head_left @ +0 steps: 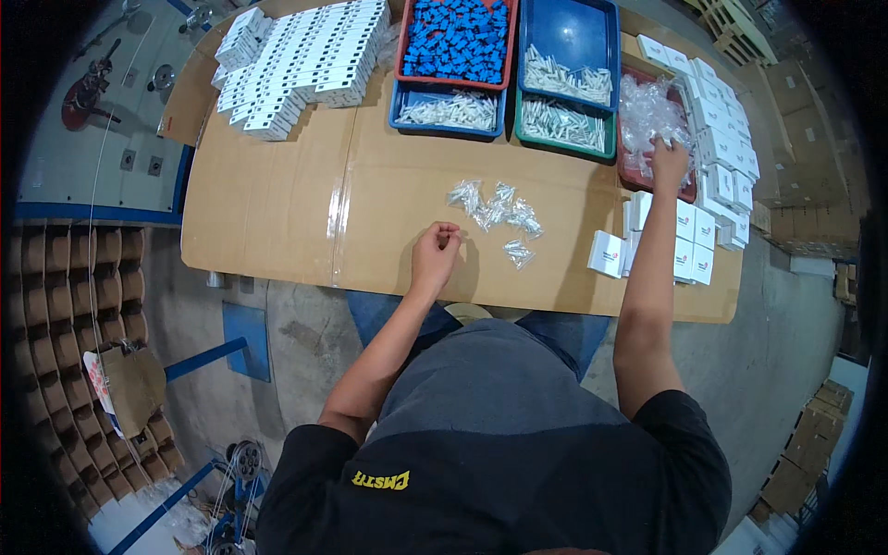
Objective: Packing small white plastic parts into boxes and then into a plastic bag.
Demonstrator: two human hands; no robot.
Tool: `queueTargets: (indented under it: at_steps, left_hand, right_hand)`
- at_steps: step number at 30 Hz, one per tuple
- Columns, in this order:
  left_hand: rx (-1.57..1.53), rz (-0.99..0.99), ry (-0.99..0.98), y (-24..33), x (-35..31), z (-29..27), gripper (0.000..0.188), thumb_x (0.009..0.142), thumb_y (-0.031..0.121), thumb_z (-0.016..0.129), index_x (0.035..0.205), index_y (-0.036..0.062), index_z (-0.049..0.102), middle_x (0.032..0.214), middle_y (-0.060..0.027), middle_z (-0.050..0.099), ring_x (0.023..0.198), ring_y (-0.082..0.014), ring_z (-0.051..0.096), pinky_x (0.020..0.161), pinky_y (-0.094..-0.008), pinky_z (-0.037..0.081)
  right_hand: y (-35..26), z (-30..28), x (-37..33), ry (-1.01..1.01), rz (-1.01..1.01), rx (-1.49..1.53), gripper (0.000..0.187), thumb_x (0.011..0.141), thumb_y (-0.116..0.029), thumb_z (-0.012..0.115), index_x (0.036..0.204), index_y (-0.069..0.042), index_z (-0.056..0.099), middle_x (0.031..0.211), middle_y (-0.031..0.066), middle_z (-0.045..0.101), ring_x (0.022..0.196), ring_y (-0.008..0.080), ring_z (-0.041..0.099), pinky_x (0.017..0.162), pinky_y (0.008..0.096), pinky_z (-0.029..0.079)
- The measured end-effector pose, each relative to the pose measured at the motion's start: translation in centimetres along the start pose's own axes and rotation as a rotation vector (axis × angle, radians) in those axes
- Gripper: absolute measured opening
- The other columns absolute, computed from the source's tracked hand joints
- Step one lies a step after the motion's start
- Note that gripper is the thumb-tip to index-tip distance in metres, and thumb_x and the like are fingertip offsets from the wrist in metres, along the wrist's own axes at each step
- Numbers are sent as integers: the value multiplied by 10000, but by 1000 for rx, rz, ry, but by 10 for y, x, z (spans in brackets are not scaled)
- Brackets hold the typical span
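My right hand (670,165) reaches out to a red tray (685,191) heaped with clear plastic bags (647,111). Its fingers are bent down and closed on a bag at the near side of the heap. My left hand (433,259) hovers over the cardboard near the table's front edge, loosely curled, thumb close to the index finger, and nothing shows in it. Just beyond and to its right lie several small clear bags of white plugs (498,208). One separate bag (518,252) of the same kind sits nearer to me.
At the back stand trays of blue plastic pieces (458,42) and white plugs (449,111), (566,125). White boxes are stacked at the far left (305,69) and along the right (721,139). More small white boxes (608,253) stand at the right front of the cardboard-covered table (268,203).
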State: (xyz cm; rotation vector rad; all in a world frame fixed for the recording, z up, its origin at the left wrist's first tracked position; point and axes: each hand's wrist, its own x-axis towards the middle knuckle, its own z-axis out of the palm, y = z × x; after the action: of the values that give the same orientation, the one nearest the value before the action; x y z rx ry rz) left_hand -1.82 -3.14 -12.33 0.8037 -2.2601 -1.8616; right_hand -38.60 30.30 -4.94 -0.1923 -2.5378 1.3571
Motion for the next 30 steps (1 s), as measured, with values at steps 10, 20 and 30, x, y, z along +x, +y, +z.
queueTargets:
  at_steps: [10, 20, 30]
  left_hand:
    - [632, 447, 311, 50, 19, 5, 416, 765, 209, 788, 1120, 76, 617, 1034, -91, 594, 1039, -300, 557, 924, -420, 429]
    - [516, 605, 306, 39, 41, 10, 254, 810, 133, 735, 1053, 106, 669, 1187, -56, 622, 1136, -256, 558, 975, -404, 384]
    - [116, 350, 216, 26, 57, 0, 131, 910, 106, 678, 1022, 38, 667, 1020, -79, 676, 919, -212, 650, 852, -361, 495]
  right_hand:
    - [-47, 76, -227, -750, -148, 103, 191, 915, -118, 648, 1066, -27, 721, 892, 109, 736, 739, 163, 678, 690, 303, 545]
    - [-75, 96, -275, -724, -272, 143, 182, 913, -103, 638, 1059, -15, 702, 999, 159, 693, 839, 300, 694, 737, 358, 553]
    - [-73, 94, -272, -749, -206, 138, 201, 906, -86, 638, 1087, -20, 697, 1011, 153, 682, 850, 262, 681, 735, 342, 546]
